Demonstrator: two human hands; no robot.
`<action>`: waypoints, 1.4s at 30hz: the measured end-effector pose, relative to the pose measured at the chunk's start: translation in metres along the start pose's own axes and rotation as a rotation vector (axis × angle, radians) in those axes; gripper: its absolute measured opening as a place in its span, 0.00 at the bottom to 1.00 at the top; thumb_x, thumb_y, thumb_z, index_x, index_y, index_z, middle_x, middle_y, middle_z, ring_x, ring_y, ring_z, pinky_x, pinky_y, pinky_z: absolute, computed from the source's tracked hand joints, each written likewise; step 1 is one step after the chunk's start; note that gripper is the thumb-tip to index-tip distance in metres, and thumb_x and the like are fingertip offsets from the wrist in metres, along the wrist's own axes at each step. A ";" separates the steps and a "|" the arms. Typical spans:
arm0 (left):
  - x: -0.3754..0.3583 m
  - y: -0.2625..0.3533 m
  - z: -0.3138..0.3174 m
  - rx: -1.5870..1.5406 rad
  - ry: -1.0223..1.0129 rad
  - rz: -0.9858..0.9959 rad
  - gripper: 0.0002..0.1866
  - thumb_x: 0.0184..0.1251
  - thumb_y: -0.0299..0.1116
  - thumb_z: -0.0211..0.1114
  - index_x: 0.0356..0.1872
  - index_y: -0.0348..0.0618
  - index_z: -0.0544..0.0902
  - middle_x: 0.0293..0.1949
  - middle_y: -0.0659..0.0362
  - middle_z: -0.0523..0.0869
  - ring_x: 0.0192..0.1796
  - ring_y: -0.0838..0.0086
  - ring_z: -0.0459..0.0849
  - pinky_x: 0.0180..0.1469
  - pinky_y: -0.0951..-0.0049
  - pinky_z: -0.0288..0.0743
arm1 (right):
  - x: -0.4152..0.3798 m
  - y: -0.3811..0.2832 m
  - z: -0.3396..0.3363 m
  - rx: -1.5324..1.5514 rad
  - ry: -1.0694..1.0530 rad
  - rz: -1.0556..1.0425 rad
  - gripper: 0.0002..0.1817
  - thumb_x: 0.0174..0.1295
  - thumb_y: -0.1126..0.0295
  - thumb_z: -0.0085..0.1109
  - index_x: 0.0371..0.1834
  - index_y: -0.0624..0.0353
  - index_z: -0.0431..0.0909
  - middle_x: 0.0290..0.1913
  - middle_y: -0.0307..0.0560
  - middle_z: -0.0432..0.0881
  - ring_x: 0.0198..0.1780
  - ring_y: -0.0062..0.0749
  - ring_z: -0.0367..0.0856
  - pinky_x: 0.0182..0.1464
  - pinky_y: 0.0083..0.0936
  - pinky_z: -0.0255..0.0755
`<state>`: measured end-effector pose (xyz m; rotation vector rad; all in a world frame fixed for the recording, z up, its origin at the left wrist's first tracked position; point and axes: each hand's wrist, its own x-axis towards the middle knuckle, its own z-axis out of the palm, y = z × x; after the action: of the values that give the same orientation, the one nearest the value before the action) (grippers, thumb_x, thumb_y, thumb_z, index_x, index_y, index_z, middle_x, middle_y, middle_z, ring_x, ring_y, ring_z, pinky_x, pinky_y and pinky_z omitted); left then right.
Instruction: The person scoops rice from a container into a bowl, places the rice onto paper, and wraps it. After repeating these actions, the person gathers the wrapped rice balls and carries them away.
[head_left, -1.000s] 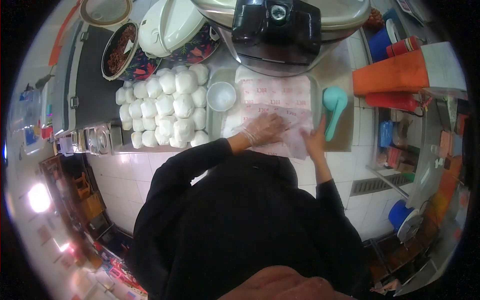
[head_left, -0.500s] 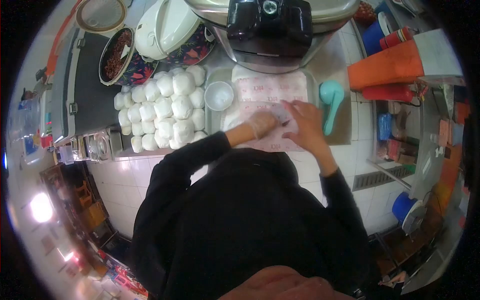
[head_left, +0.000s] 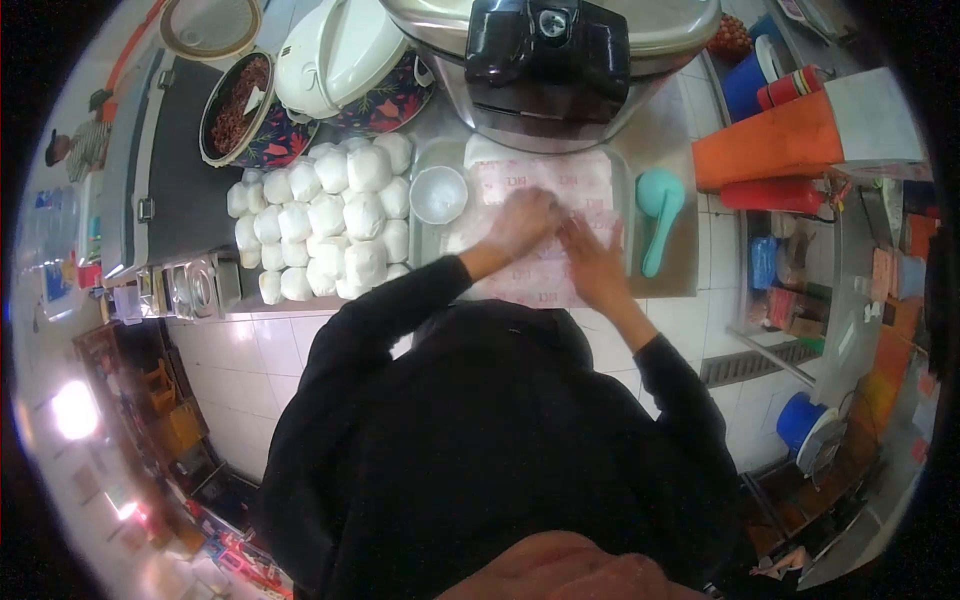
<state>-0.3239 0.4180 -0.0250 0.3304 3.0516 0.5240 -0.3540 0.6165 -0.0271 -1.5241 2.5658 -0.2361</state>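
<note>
In the head view, the hands cover the middle of the printed paper (head_left: 545, 288), and we cannot make out what, if anything, lies beneath or between them. The left hand (head_left: 522, 226) is blurred, and the upper edge cuts off the large cooker (head_left: 550, 80).

We see the paper as white sheets with pink lettering, lying in a shallow tray (head_left: 440, 153) on the metal tabletop (head_left: 682, 112), between a small bowl (head_left: 438, 194) and a teal scoop (head_left: 660, 200).

The left hand's fingers bend over the paper; we cannot tell whether they clench anything. The right hand (head_left: 598, 265) has its fingers stretched forward, slightly parted, over the paper just beside the left; whether they pinch it, we cannot tell.
</note>
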 end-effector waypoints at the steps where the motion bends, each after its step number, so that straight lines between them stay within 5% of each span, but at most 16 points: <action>1: -0.021 0.000 0.022 -0.022 0.121 0.108 0.14 0.59 0.33 0.58 0.45 0.44 0.83 0.51 0.52 0.83 0.57 0.57 0.78 0.57 0.57 0.72 | -0.002 -0.004 0.006 -0.020 -0.043 0.025 0.31 0.62 0.67 0.53 0.70 0.57 0.62 0.75 0.50 0.55 0.76 0.34 0.53 0.71 0.70 0.31; 3: -0.051 0.000 0.046 0.026 0.249 0.223 0.18 0.61 0.31 0.57 0.52 0.42 0.80 0.55 0.51 0.80 0.60 0.58 0.76 0.62 0.59 0.70 | -0.004 -0.005 0.024 -0.020 -0.019 0.069 0.35 0.63 0.68 0.50 0.74 0.62 0.53 0.78 0.49 0.46 0.78 0.36 0.47 0.70 0.72 0.30; 6: -0.078 -0.005 0.059 0.155 0.217 0.197 0.22 0.63 0.30 0.56 0.60 0.42 0.75 0.60 0.50 0.77 0.64 0.59 0.74 0.68 0.64 0.66 | -0.011 0.000 0.050 -0.158 0.013 0.183 0.35 0.65 0.70 0.46 0.75 0.60 0.49 0.78 0.50 0.47 0.78 0.34 0.47 0.69 0.74 0.32; 8: -0.088 -0.015 0.062 0.142 0.126 0.121 0.23 0.63 0.29 0.55 0.62 0.43 0.75 0.62 0.49 0.75 0.67 0.61 0.71 0.72 0.65 0.61 | -0.019 0.016 0.068 -0.146 0.127 0.131 0.30 0.65 0.72 0.44 0.72 0.60 0.57 0.75 0.51 0.56 0.76 0.34 0.55 0.70 0.72 0.34; 11: -0.086 -0.032 0.076 0.127 0.222 0.152 0.16 0.61 0.29 0.56 0.50 0.39 0.79 0.54 0.52 0.79 0.59 0.58 0.76 0.61 0.58 0.72 | -0.015 0.038 0.058 -0.039 0.139 0.057 0.23 0.62 0.73 0.46 0.63 0.60 0.69 0.63 0.52 0.73 0.66 0.35 0.70 0.71 0.66 0.39; 12: -0.078 -0.032 0.064 0.087 0.049 0.035 0.17 0.60 0.30 0.57 0.52 0.41 0.78 0.51 0.52 0.80 0.57 0.59 0.77 0.58 0.59 0.73 | -0.006 0.044 0.045 0.010 0.116 0.038 0.21 0.61 0.73 0.48 0.59 0.59 0.74 0.58 0.52 0.79 0.62 0.36 0.75 0.72 0.64 0.41; 13: -0.064 -0.029 0.042 0.045 -0.125 -0.078 0.18 0.60 0.30 0.58 0.53 0.44 0.78 0.49 0.53 0.80 0.55 0.60 0.78 0.56 0.60 0.75 | 0.011 0.049 0.027 0.134 0.006 0.068 0.12 0.56 0.73 0.54 0.43 0.58 0.81 0.39 0.51 0.84 0.46 0.38 0.83 0.70 0.61 0.48; 14: -0.051 -0.028 0.031 0.002 -0.299 -0.188 0.20 0.60 0.31 0.59 0.55 0.47 0.77 0.47 0.54 0.81 0.53 0.61 0.79 0.53 0.62 0.76 | 0.028 0.050 0.020 0.112 0.027 0.061 0.10 0.52 0.73 0.57 0.39 0.57 0.80 0.36 0.50 0.83 0.44 0.40 0.82 0.65 0.58 0.54; 15: -0.042 -0.033 0.037 0.001 0.103 -0.063 0.03 0.57 0.31 0.60 0.32 0.46 0.79 0.29 0.54 0.81 0.35 0.61 0.81 0.38 0.58 0.77 | 0.047 0.049 0.015 0.089 0.049 0.055 0.09 0.49 0.74 0.59 0.36 0.56 0.79 0.33 0.50 0.81 0.42 0.43 0.81 0.60 0.55 0.61; 16: -0.027 -0.032 0.034 0.070 0.159 -0.113 0.03 0.56 0.31 0.60 0.31 0.46 0.80 0.29 0.53 0.81 0.34 0.60 0.82 0.39 0.58 0.77 | 0.062 0.050 0.013 0.066 0.070 0.048 0.09 0.46 0.75 0.62 0.33 0.54 0.78 0.29 0.50 0.80 0.39 0.45 0.80 0.55 0.52 0.67; 18: 0.007 -0.030 0.024 0.210 0.273 -0.220 0.03 0.55 0.32 0.62 0.29 0.47 0.81 0.27 0.51 0.81 0.33 0.57 0.82 0.40 0.58 0.77 | 0.090 0.057 0.012 0.071 0.072 -0.002 0.08 0.46 0.74 0.63 0.31 0.56 0.78 0.30 0.52 0.80 0.39 0.46 0.81 0.52 0.47 0.70; 22: 0.008 -0.050 0.051 -0.108 -0.042 -0.257 0.04 0.54 0.32 0.62 0.29 0.46 0.82 0.32 0.50 0.83 0.38 0.56 0.83 0.41 0.58 0.77 | 0.100 0.065 0.016 0.102 -0.255 -0.024 0.10 0.45 0.75 0.64 0.32 0.58 0.77 0.35 0.52 0.79 0.41 0.48 0.80 0.42 0.38 0.75; 31: -0.053 0.012 0.063 -0.232 0.273 -0.517 0.07 0.63 0.33 0.57 0.38 0.43 0.80 0.37 0.51 0.77 0.42 0.55 0.77 0.46 0.56 0.72 | 0.017 0.014 0.065 0.312 0.361 0.267 0.16 0.52 0.71 0.61 0.45 0.62 0.79 0.42 0.54 0.75 0.47 0.51 0.76 0.44 0.39 0.74; 34: -0.055 0.002 0.065 -0.129 0.151 -0.347 0.09 0.60 0.32 0.59 0.38 0.39 0.77 0.43 0.47 0.76 0.47 0.50 0.76 0.48 0.53 0.70 | 0.024 0.009 0.066 0.507 0.288 0.427 0.23 0.53 0.67 0.65 0.51 0.67 0.76 0.46 0.56 0.76 0.50 0.49 0.75 0.47 0.36 0.74; 37: -0.054 0.001 0.065 -0.220 0.122 -0.371 0.10 0.62 0.32 0.59 0.42 0.38 0.77 0.45 0.49 0.76 0.50 0.52 0.74 0.50 0.55 0.69 | 0.043 -0.005 0.057 0.933 0.207 0.803 0.28 0.53 0.67 0.67 0.56 0.68 0.72 0.48 0.56 0.77 0.51 0.41 0.77 0.51 0.32 0.74; 42: -0.043 0.005 0.017 -0.381 0.421 -0.208 0.17 0.63 0.29 0.54 0.52 0.37 0.77 0.53 0.46 0.77 0.54 0.50 0.75 0.56 0.56 0.69 | 0.061 -0.008 0.018 1.705 0.199 0.689 0.35 0.46 0.70 0.73 0.59 0.63 0.68 0.48 0.47 0.78 0.50 0.33 0.78 0.52 0.28 0.73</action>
<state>-0.2799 0.4191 -0.0402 -0.1270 3.2017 1.2731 -0.3724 0.5586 -0.0461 0.0246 1.5771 -1.7923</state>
